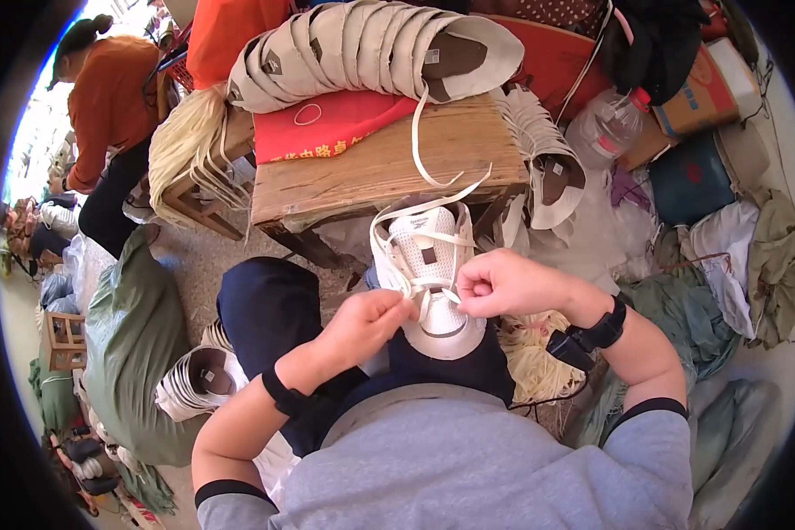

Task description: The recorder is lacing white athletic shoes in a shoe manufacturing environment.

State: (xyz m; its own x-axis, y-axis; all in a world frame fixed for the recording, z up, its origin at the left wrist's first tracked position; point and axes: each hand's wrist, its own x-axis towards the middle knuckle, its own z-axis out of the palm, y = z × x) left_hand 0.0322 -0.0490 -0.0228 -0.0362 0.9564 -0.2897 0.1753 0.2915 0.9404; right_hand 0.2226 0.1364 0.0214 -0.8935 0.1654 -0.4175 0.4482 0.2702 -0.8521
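Note:
A white shoe upper (426,256) rests on my lap with its toe toward me. White laces (433,181) trail from it up over the table edge. My left hand (367,320) pinches a lace at the left side of the shoe's eyelets. My right hand (499,281) pinches the lace just to the right, fingers closed over the middle of the upper. Both wrists wear black bands.
A wooden table (389,163) stands ahead with a red cloth (327,128) and a long stack of shoe uppers (371,49). More uppers hang at the right (548,159) and lie by my left knee (199,380). Another person in orange (106,106) stands far left. Green sacks, cloth and boxes crowd the floor.

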